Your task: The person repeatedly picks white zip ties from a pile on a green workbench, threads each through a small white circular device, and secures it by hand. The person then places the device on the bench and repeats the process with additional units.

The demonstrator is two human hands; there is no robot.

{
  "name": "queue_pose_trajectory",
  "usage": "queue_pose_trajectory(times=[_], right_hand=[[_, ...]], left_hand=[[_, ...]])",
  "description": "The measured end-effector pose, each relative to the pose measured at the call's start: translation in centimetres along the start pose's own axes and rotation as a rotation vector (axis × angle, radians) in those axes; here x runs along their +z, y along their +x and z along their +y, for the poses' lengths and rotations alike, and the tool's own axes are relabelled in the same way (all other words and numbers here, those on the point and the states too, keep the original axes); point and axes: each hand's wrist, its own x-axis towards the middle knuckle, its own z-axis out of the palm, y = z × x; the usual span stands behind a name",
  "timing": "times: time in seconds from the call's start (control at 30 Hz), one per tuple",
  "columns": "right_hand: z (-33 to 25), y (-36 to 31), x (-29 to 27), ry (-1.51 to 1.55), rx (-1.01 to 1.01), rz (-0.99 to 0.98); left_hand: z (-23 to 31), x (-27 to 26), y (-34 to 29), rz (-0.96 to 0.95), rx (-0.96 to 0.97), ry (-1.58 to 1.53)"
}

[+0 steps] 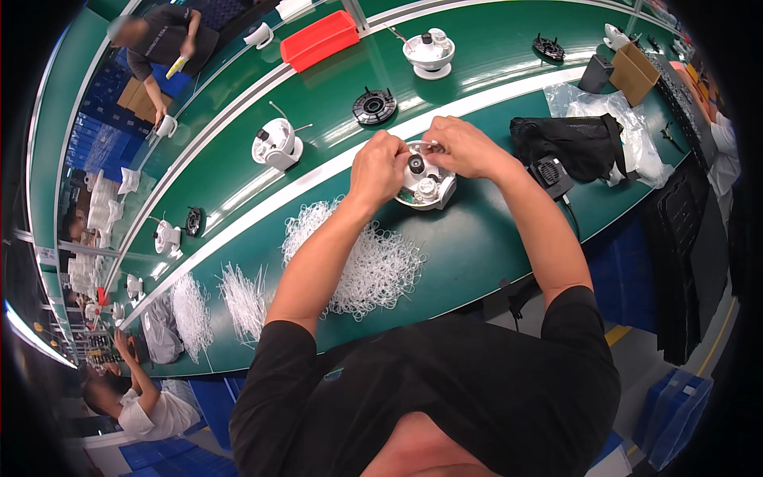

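Observation:
A white round camera housing with a black lens and a small white round part inside sits on the green bench in front of me. My left hand is closed at its left rim, fingertips pinched beside the lens. On the far right side, my right hand also pinches at the rim, close to the left fingertips. Whatever the fingers hold is too small and covered to make out. Left of the housing, partly behind my left forearm, spreads a heap of looped white plastic ties.
Similar white housings and a black ring-shaped part stand on the far strip, near a red bin. Right lie a black bag, a small black fan device and a cardboard box. Co-workers are across and left.

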Motion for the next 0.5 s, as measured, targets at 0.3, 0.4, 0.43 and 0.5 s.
queue_pose_trajectory(times=[0.3, 0.4, 0.43, 0.5], right_hand=[[-1.2, -0.3, -0.6, 0.119, 0.219, -0.15], [-0.2, -1.1, -0.6, 0.248, 0.22, -0.08], [-0.5, -0.8, -0.5, 0.251, 0.238, -0.075], [-0.7, -0.3, -0.7, 0.251, 0.299, -0.057]], left_hand=[[-4.6, -1.8, -0.6, 0.262, -0.275, -0.391], [-10.9, -5.9, -0.9, 0.638, -0.511, -0.405], [-15.6, -7.0, -1.2, 0.819, -0.422, -0.171], [-19.9, -9.9, -1.3, 0.763, -0.652, -0.191]])
